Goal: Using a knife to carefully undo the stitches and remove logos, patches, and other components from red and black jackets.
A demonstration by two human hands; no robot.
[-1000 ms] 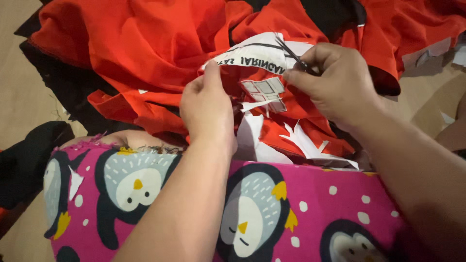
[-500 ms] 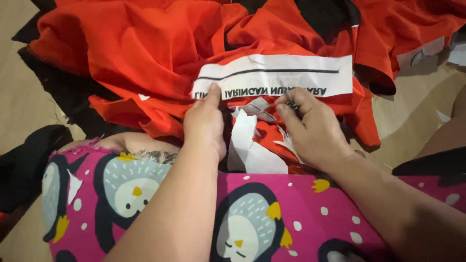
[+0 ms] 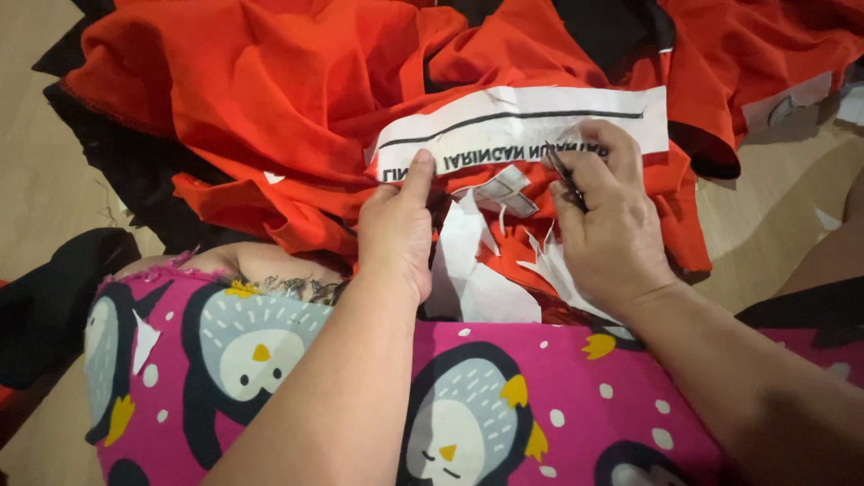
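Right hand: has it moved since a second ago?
Yes. The right hand has dropped from the white strip's top edge to its lower edge.

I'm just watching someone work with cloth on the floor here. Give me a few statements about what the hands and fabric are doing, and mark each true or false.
1. The left hand presses a finger on the white printed strip. True.
2. The big cloth under the strip is blue. False: it is orange-red.
3. The right hand holds small scissors. True.
4. The pink fabric on the lap is plain. False: it shows penguins.
5. Both hands rest on the floor. False: they are on the cloth.
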